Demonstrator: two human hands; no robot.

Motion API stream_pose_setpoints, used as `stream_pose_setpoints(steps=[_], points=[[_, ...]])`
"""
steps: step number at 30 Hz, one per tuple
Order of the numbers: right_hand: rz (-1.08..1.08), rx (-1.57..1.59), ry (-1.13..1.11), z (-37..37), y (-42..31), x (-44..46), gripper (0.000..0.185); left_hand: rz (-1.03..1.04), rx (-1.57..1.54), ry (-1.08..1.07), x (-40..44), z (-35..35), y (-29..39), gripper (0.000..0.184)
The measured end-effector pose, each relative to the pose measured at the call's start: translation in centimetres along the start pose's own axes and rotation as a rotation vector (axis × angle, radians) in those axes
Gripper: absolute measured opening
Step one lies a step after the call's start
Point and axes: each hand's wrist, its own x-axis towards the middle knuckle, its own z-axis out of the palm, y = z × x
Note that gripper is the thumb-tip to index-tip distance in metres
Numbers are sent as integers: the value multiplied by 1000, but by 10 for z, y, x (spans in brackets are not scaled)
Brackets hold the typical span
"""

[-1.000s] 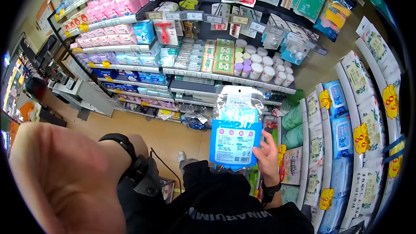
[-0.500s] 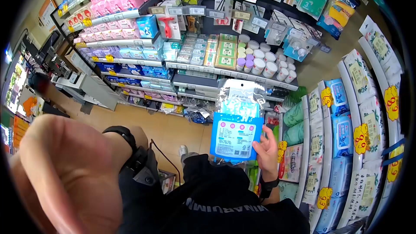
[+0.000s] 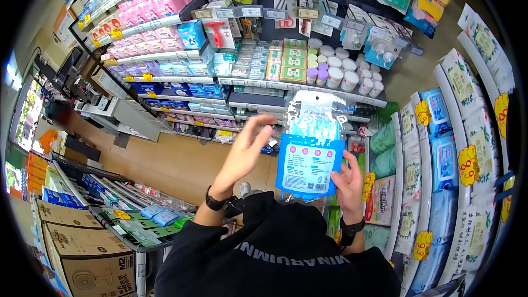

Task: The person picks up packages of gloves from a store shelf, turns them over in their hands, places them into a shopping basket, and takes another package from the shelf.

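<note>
A blue and clear plastic pouch (image 3: 311,154) with printed text on its back hangs upright in front of me. My right hand (image 3: 348,182) grips its lower right edge between thumb and fingers. Just left of the pouch is my left hand (image 3: 248,151), raised with its thumb and fingers apart and nothing between them; a small gap separates it from the pouch. Both wrists wear dark bands.
Shelves ahead hold pink packs (image 3: 165,1), lidded cups (image 3: 350,81) and boxed goods (image 3: 293,61). Wet-wipe packs (image 3: 444,160) line the right shelves. At lower left are cardboard boxes (image 3: 91,258) and a display rack (image 3: 144,230). A person (image 3: 58,111) is at far left.
My left hand has moved from close to the camera at lower left to beside the pouch. The pouch sits slightly higher and further right in view, still in my right hand.
</note>
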Motion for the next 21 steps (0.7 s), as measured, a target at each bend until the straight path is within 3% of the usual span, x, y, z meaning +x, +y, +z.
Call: stream_pose_setpoints(steps=[2, 5, 16, 21], points=[[9, 4, -15, 0, -1, 0, 57, -182, -87, -100, -12, 8, -31, 34], [36, -22, 1, 1, 1, -2, 56, -268, -419, -71, -32, 21, -50, 28], [146, -187, 6, 6, -5, -13, 63, -263, -477, 49, -52, 31, -72, 25], [57, -216, 3, 2, 1, -14, 58, -248, -465, 58, -51, 33, -72, 26]])
